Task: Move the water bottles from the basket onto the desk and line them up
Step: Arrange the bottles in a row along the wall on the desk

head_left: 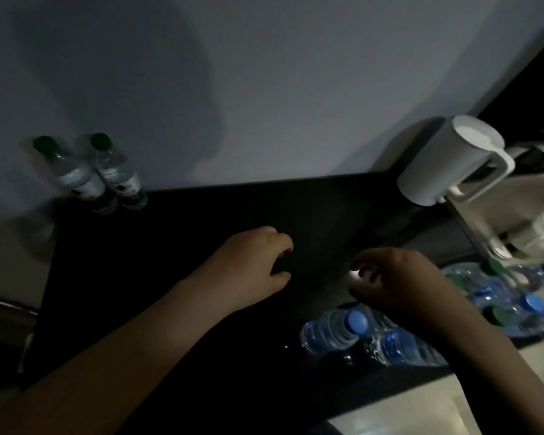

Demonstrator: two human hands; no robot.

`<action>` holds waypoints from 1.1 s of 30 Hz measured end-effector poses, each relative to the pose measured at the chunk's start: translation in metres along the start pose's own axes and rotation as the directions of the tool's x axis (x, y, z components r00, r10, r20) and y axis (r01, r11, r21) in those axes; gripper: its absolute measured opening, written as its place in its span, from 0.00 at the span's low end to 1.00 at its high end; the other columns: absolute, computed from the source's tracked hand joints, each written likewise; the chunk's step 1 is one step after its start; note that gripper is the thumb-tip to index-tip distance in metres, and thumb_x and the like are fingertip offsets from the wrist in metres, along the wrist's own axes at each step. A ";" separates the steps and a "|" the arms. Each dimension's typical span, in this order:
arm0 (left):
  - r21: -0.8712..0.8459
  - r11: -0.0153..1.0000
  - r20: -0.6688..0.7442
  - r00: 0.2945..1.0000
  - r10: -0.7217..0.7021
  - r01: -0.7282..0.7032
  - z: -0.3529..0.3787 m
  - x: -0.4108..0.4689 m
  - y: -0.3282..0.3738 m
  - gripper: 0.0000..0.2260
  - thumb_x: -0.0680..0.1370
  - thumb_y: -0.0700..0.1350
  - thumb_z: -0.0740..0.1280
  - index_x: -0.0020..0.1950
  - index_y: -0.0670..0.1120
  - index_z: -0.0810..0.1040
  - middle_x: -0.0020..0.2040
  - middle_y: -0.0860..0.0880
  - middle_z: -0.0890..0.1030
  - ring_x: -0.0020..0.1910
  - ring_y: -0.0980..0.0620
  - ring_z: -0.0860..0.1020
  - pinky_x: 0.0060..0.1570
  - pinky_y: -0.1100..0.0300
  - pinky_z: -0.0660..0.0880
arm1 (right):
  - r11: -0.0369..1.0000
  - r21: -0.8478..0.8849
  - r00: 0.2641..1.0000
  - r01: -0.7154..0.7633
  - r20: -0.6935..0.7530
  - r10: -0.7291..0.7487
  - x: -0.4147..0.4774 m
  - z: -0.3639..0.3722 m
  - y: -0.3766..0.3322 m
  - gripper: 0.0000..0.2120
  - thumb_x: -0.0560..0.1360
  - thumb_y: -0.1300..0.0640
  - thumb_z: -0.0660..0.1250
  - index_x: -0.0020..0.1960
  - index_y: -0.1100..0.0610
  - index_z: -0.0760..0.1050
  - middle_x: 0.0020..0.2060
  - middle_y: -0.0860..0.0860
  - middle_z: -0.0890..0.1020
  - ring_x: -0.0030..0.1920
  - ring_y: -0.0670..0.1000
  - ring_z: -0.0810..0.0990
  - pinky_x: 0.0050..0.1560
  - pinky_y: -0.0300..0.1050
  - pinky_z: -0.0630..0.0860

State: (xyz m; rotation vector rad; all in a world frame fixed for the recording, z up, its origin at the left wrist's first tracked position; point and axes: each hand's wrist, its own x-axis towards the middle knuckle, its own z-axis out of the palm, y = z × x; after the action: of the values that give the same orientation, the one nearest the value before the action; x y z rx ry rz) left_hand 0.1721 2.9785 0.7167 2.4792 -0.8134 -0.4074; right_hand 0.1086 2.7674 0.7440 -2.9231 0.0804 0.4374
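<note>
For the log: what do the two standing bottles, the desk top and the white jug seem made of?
The two standing bottles look like clear, glossy thin plastic: see-through bodies, printed labels, green caps. The desk top is black and smooth with a faint sheen, maybe laminate or painted wood; it is too dark to tell. The white jug looks matte, probably plastic, with a moulded handle.

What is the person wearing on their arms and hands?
Nothing that shows. The left hand and right hand have no gloves, and both forearms are bare, with no sleeves. I see no watch, bracelet or rings, though the light is dim.
</note>
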 end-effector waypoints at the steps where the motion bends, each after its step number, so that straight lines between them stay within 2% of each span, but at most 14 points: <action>1: 0.002 1.000 0.014 1.000 0.011 -0.011 0.005 0.000 0.006 0.18 0.75 0.51 0.69 0.64 0.54 0.72 0.57 0.56 0.73 0.51 0.59 0.74 0.52 0.61 0.76 | 0.999 0.020 0.999 -0.029 -0.013 0.029 -0.008 0.001 0.006 0.11 0.72 0.51 0.71 0.54 0.48 0.78 0.45 0.43 0.80 0.45 0.44 0.79 0.47 0.43 0.79; 4: 0.014 0.999 0.054 0.998 0.044 -0.045 0.018 0.004 0.024 0.18 0.75 0.51 0.69 0.64 0.55 0.71 0.57 0.57 0.73 0.51 0.59 0.74 0.51 0.62 0.76 | 0.994 0.068 0.995 -0.084 -0.055 0.088 -0.031 0.006 0.024 0.09 0.72 0.51 0.70 0.51 0.47 0.78 0.41 0.41 0.78 0.44 0.43 0.79 0.46 0.44 0.79; 7: -0.001 0.996 0.097 0.992 0.084 -0.084 0.030 0.010 0.040 0.18 0.75 0.51 0.68 0.64 0.55 0.71 0.57 0.57 0.73 0.51 0.60 0.74 0.50 0.64 0.75 | 0.982 0.118 0.986 -0.145 -0.065 0.154 -0.051 0.009 0.043 0.10 0.72 0.51 0.70 0.54 0.46 0.77 0.42 0.40 0.76 0.44 0.41 0.78 0.47 0.43 0.79; 11: -0.020 0.990 0.116 0.983 0.141 -0.139 0.045 0.018 0.059 0.18 0.75 0.52 0.68 0.64 0.55 0.72 0.57 0.57 0.74 0.51 0.60 0.74 0.49 0.66 0.75 | 0.954 0.182 0.962 -0.239 -0.090 0.258 -0.075 0.011 0.070 0.14 0.70 0.51 0.73 0.55 0.47 0.77 0.43 0.41 0.78 0.43 0.40 0.79 0.47 0.41 0.80; 17: -0.024 0.982 0.140 0.972 0.191 -0.189 0.063 0.041 0.088 0.18 0.75 0.52 0.68 0.64 0.55 0.71 0.57 0.58 0.74 0.51 0.60 0.74 0.48 0.66 0.73 | 0.904 0.258 0.916 -0.341 -0.122 0.381 -0.095 0.013 0.112 0.13 0.70 0.51 0.73 0.54 0.47 0.78 0.42 0.40 0.78 0.42 0.40 0.79 0.47 0.45 0.80; 23: -0.006 0.966 0.124 0.958 0.257 -0.259 0.082 0.068 0.123 0.17 0.75 0.53 0.67 0.63 0.53 0.73 0.55 0.56 0.75 0.50 0.59 0.74 0.47 0.66 0.73 | 0.860 0.331 0.874 -0.389 -0.163 0.458 -0.109 0.016 0.159 0.12 0.71 0.52 0.73 0.54 0.48 0.79 0.42 0.42 0.80 0.41 0.41 0.80 0.46 0.45 0.81; 28: 0.027 0.954 0.152 0.945 0.290 -0.297 0.098 0.094 0.155 0.16 0.75 0.53 0.66 0.62 0.51 0.74 0.55 0.55 0.75 0.50 0.57 0.76 0.49 0.61 0.76 | 0.815 0.381 0.813 -0.437 -0.220 0.539 -0.111 0.015 0.201 0.12 0.70 0.54 0.74 0.53 0.51 0.80 0.42 0.45 0.81 0.40 0.43 0.80 0.46 0.49 0.80; 33: 0.088 0.947 0.161 0.942 0.293 -0.310 0.112 0.127 0.179 0.16 0.75 0.52 0.67 0.61 0.49 0.74 0.54 0.51 0.76 0.49 0.53 0.76 0.50 0.55 0.77 | 0.809 0.374 0.815 -0.454 -0.194 0.547 -0.103 0.024 0.229 0.13 0.70 0.55 0.73 0.55 0.52 0.79 0.46 0.49 0.82 0.43 0.47 0.81 0.46 0.49 0.80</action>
State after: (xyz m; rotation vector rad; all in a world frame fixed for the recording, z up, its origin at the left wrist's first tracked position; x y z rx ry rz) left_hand 0.1394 2.7346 0.7040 2.3899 -1.2886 -0.4453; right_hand -0.0154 2.5496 0.7116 -2.5872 0.9075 0.0372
